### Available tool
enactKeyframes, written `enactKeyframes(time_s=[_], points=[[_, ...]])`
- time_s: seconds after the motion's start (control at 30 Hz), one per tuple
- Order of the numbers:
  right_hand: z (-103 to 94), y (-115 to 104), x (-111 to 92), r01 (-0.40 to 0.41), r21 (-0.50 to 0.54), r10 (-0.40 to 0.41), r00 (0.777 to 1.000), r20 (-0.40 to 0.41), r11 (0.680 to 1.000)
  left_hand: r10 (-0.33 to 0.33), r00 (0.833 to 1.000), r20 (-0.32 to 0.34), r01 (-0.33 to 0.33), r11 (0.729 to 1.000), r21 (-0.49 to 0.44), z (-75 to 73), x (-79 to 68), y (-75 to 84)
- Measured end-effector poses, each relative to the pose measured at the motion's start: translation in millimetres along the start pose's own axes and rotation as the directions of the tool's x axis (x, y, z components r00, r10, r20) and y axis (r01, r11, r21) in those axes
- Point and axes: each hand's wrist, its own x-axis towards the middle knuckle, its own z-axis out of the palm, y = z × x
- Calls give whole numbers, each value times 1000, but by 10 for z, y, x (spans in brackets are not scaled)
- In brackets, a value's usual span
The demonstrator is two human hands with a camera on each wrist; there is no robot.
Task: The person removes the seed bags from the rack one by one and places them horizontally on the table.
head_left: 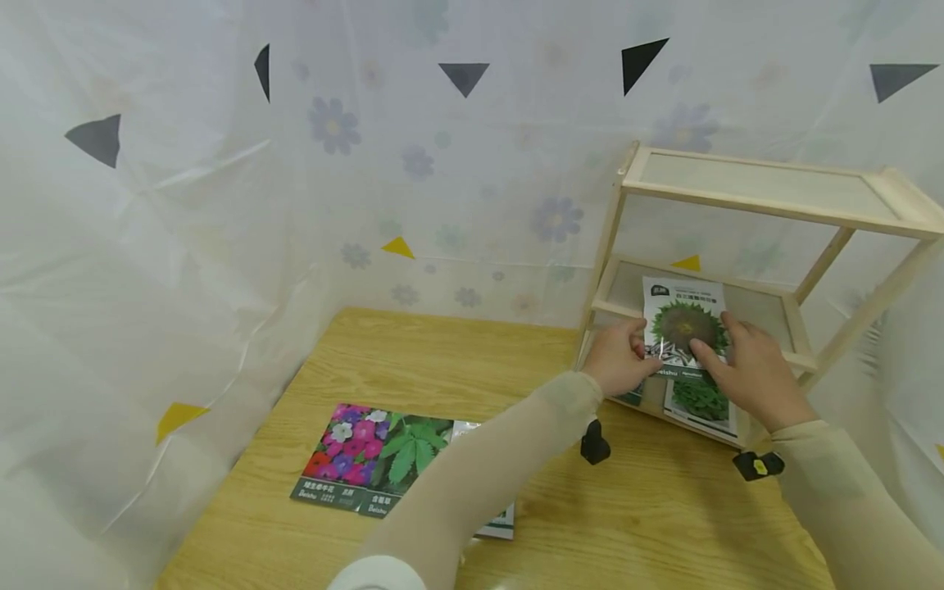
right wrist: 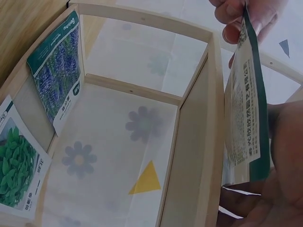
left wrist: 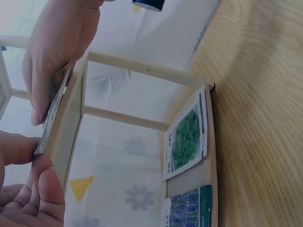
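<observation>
A seed packet (head_left: 674, 315) with a green, spiky-leaved plant on its front is held between both hands at the middle shelf of a wooden rack. My left hand (head_left: 614, 358) pinches its left edge between thumb and fingers. At the opposite edge my right hand (head_left: 761, 373) grips it, thumb across the front. In the right wrist view the printed back of the packet faces the camera, beside the shelf's wooden edge. Below, on the bottom shelf, lie a leafy green packet (left wrist: 185, 142) and a purple-flower packet (left wrist: 189, 208).
The light wooden rack (head_left: 745, 215) stands at the right of the wood-grain table (head_left: 442, 344). On the table's left side lie a pink-and-purple flower packet (head_left: 347, 442), a green-leaf packet (head_left: 415, 447) and another packet (head_left: 501, 524) partly behind my left forearm. Translucent sheeting (head_left: 472, 188) hangs behind.
</observation>
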Motion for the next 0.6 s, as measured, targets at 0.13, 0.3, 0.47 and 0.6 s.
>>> enactKeyframes(time_s=[0.13, 0.3, 0.47, 0.6], points=[[10, 4, -3, 1, 4, -1, 1000, -10, 1000, 6, 1000, 6, -6, 1000, -2, -3, -41, -25], [-5, -43, -32, 24, -8, -24, 999, -42, 1000, 16, 1000, -1, -16, 1000, -20, -22, -121, -20], [-3, -120, -62, 49, -9, -49, 995, -87, 999, 11, 1000, -5, -11, 1000, -17, -60, -205, -38], [7, -184, -98, 34, 1, -34, 993, -110, 999, 44, 999, -19, -44, 999, -8, -79, -281, -74]])
